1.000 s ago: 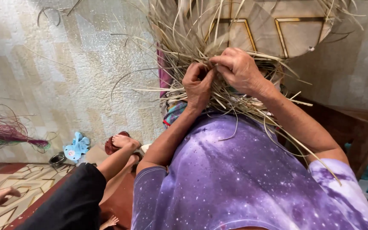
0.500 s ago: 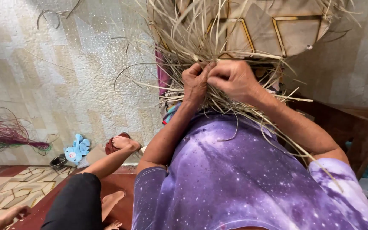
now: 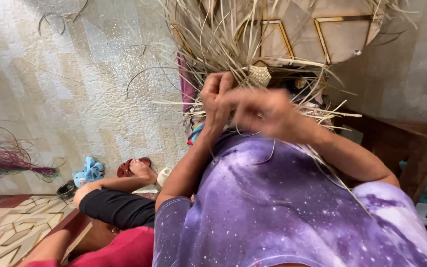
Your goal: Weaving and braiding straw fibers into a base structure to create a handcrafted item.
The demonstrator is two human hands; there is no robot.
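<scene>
Seated, you worked a mass of dried straw strands held out before your chest. Your left hand was curled shut, pinching several strands near the bundle's middle. Your right hand sat just beside it and partly in front, smeared by motion; whether its fingers were closed on straw could not be told. Just beyond the knuckles of both hands showed a small woven patch, a tight plaited square and the only finished-looking part in view. Judging by that, the plaiting seemed barely begun: loose strands fanned out above, left and right of the hands, and more trailed down across your purple shirt. Further beyond the hands stood a pale panel with gold-lined shapes. Well off to the left of your left hand, a tangle of dyed reddish strands lay on the tiled floor, with a blue soft toy near it. Below your left elbow another person sat, a bent leg in black shorts and a foot in a red sandal showing.
</scene>
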